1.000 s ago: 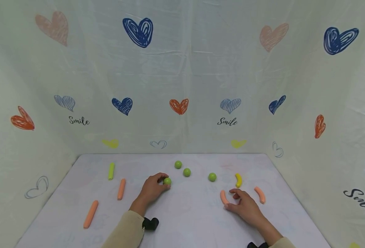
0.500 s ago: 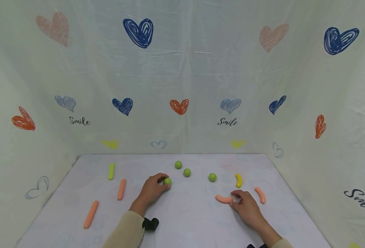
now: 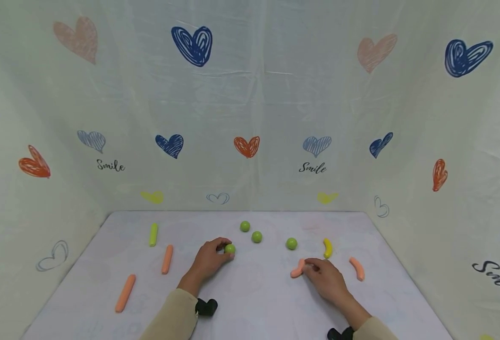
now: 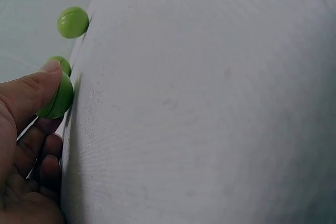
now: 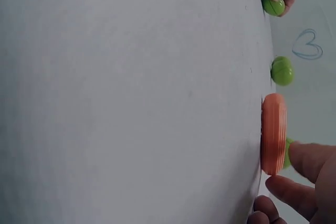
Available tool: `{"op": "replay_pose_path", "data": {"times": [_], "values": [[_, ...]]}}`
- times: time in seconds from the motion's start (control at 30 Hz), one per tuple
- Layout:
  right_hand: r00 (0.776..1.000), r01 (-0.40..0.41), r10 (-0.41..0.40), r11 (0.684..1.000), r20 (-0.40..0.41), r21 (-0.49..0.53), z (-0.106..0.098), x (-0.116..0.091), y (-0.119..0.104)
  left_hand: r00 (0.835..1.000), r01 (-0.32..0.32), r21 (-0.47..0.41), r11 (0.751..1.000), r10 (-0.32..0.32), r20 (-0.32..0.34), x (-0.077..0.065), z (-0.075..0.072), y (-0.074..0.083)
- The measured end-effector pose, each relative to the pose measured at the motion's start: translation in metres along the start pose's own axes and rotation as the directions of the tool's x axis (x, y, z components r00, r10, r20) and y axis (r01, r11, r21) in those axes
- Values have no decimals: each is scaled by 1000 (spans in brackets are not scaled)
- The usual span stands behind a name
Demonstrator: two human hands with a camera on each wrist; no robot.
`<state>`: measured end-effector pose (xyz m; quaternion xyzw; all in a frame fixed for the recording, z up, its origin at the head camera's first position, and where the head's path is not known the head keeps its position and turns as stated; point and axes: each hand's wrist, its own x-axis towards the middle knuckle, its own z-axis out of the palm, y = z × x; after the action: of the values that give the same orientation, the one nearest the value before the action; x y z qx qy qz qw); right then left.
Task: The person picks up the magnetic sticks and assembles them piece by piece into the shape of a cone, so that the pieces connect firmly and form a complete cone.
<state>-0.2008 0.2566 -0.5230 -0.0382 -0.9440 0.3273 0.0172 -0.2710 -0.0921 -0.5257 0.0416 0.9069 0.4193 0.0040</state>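
Observation:
My left hand (image 3: 208, 259) pinches a small green ball (image 3: 230, 248) between thumb and fingers, low at the table surface. In the left wrist view the thumb covers part of that ball. Toward the right, a curved orange sausage-shaped piece (image 3: 296, 269) lies on the table. My right hand (image 3: 327, 282) has its fingertips right at the piece's far end, fingers loosely bent and not wrapped round it. The right wrist view shows the ribbed side of the piece (image 5: 273, 132), with the index fingertip (image 5: 275, 183) at its end and the thumb a little apart.
Further green balls (image 3: 256, 237) sit toward the back middle. A yellow curved piece (image 3: 327, 248) and another curved orange piece (image 3: 357, 268) lie right. On the left are two straight orange sticks (image 3: 125, 293) and a yellow-green stick (image 3: 153, 234). A heart-printed curtain encloses the table.
The curved orange piece has turned on the table and shifted left, its far end now pointing toward the right hand. My right hand has moved left with it. The left hand stays still.

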Motion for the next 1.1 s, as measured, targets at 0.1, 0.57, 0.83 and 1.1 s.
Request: {"op": "replay_pose_path", "data": {"times": [0.1,0.57,0.83,1.1], "values": [[1000,7,-7,1000,14,-27,5,1,-6,1000,4,0,1000,-4,0,-1,1,1],[999,41,-41,998,8,-44,20,2,-24,998,-22,-46,999,25,59,-6,-5,-2],[999,40,-40,999,-11,-26,19,1,-26,998,-46,-52,998,49,46,-10,-3,2],[997,41,-36,995,-63,86,23,0,-30,997,1,-88,996,6,83,-20,0,9]]}}
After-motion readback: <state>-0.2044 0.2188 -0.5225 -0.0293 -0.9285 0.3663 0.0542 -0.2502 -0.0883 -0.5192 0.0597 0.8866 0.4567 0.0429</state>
